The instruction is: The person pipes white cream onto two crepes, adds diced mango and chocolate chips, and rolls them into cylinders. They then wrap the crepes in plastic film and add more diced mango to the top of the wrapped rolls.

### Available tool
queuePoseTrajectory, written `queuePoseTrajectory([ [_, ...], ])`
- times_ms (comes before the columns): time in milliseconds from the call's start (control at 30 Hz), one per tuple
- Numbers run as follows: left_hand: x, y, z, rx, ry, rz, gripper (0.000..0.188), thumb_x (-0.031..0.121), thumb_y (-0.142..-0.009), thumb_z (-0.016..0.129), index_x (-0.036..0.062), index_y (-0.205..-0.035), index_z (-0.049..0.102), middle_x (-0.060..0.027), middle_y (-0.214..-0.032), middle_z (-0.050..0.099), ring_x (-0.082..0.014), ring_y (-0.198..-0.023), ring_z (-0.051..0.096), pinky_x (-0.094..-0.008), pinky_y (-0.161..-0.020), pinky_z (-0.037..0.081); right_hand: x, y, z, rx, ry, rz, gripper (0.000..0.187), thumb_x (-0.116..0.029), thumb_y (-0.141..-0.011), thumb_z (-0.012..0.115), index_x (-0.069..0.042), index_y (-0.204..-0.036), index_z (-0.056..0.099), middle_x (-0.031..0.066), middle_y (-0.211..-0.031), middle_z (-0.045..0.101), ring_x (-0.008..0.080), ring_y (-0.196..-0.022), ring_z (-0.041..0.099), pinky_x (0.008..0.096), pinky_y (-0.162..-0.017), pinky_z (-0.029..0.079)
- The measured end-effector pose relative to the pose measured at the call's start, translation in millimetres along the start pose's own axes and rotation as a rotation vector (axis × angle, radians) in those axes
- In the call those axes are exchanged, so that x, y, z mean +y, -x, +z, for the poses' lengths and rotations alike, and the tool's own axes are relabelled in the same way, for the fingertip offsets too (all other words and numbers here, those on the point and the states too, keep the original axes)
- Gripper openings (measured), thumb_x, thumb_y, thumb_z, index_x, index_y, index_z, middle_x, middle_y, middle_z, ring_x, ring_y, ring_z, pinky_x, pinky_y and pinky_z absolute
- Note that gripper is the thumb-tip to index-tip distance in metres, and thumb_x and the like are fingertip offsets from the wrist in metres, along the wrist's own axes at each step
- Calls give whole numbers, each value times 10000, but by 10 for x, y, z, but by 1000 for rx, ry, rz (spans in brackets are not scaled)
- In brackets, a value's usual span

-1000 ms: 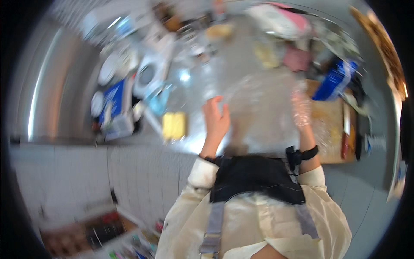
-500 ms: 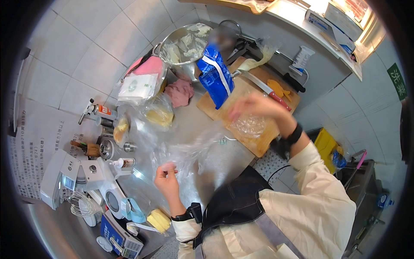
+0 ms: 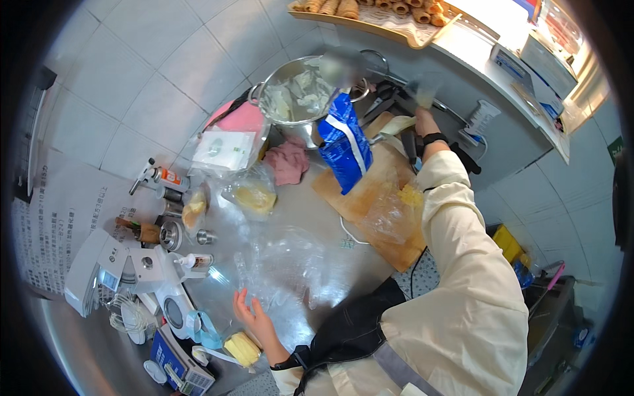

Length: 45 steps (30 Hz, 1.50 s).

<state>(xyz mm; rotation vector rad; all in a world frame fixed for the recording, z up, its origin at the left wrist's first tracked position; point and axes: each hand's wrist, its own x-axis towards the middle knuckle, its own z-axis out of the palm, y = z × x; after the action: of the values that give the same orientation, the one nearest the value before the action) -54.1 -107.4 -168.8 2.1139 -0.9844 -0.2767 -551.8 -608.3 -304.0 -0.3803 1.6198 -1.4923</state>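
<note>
Low on the steel tabletop, my left hand [image 3: 255,320] is open, its fingers apart and holding nothing. Just beyond it a clear plastic bag [image 3: 285,264] lies spread flat. My right arm stretches far forward over the wooden cutting board [image 3: 340,191]. At the board's far right corner, my right hand [image 3: 428,123] closes around the middle of a clear piping bag [image 3: 398,125] with pale filling; its fingertips are partly hidden. Crumpled clear film [image 3: 386,218] rests on the board. A blue-and-white package [image 3: 345,145] leans beside the pot.
A steel pot [image 3: 300,99] with creamy contents stands at the back, with a pink cloth [image 3: 287,162] before it. Bagged dough [image 3: 254,198], a torch [image 3: 165,177], a white machine [image 3: 142,267] and a yellow block [image 3: 242,348] line the left. Pastries [image 3: 383,8] sit on the shelf.
My right hand has gone forward from above the board to the piping bag. My left hand has let go of the clear plastic bag, which has settled flat. The view has shifted slightly.
</note>
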Motion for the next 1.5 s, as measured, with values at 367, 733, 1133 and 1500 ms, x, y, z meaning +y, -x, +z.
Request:
queuePoseTrajectory([
  [367, -496, 197, -397, 63, 341, -199, 186, 68, -935, 482, 1, -1053, 610, -65, -1027, 635, -128, -977, 561, -260, -871, 426, -695, 1279, 201, 113, -824, -220, 229, -237, -929, 512, -91, -763, 453, 35, -650, 464, 163, -539, 476, 316, -490, 432],
  [733, -1082, 691, -1396, 324, 353, -160, 170, 97, -954, 494, 27, -1044, 620, -52, -878, 672, -89, -828, 584, -235, -750, 437, -1193, 3530, -1474, -745, -710, -775, 163, -222, -876, 551, -63, -840, 550, 84, -794, 498, 209, -765, 494, 363, -811, 422],
  [1133, -3712, 1071, -2465, 563, 223, -181, 189, 116, -947, 464, 41, -1043, 609, -61, -817, 664, -105, -715, 587, -255, -642, 439, 98, 5036, -859, -1435, -1091, 57, 334, -280, -984, 429, -48, -749, 473, 97, -760, 530, 273, -867, 568, 511, -1044, 373],
  [1500, -4451, 557, -2545, 232, -254, 30, 114, 175, -868, 522, 170, -915, 627, -120, -717, 647, -326, -646, 622, -423, -567, 478, 1451, 7752, 44, -1098, -400, -64, 511, -507, -970, 342, -85, -700, 446, 90, -716, 521, 282, -836, 567, 546, -1015, 365],
])
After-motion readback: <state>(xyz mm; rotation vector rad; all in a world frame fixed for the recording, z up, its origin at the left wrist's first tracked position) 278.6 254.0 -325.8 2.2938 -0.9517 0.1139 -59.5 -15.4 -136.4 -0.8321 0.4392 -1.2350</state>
